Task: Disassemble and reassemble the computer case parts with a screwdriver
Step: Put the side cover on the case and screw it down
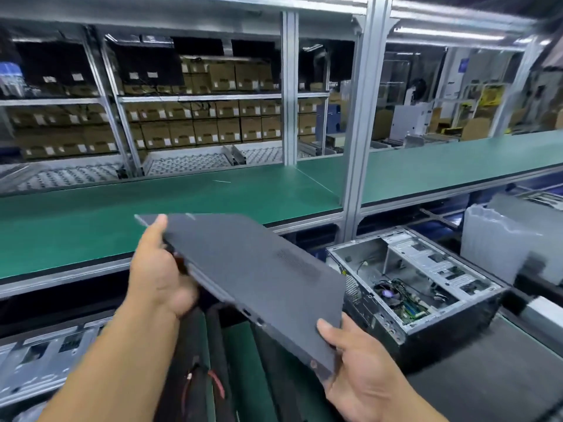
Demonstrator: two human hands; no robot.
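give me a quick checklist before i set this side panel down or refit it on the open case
1. Both hands hold the side panel: ok, left hand grips the far edge, right hand the near corner.
2. Panel free of the computer case: ok, held in the air to its left.
3. Case open side facing up: ok, board and cables visible.
4. Space on the green bench: ok, bare mat behind the panel.
5. Screwdriver within reach: cannot tell, none in view.
6. Cables clear of the case rim: cannot tell, too small.
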